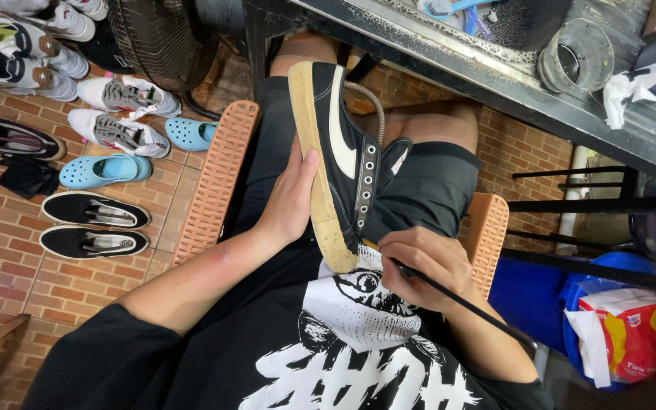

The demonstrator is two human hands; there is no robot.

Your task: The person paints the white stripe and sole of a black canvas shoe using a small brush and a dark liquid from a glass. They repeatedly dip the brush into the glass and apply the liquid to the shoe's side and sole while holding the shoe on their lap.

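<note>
A black canvas sneaker with a white side stripe and a yellowed rubber sole lies on its side over my lap. My left hand grips it along the sole, thumb against the rubber edge. My right hand sits at the heel end, near the eyelets, and pinches a black shoelace that runs down to the lower right. A grey lace end loops out near the toe. I sit on an orange plastic stool, wearing dark shorts.
Several pairs of shoes line the brick floor at left: white sneakers, blue clogs, black slip-ons. A dark metal table with a glass jar stands ahead. A blue bin and a bag lie at right.
</note>
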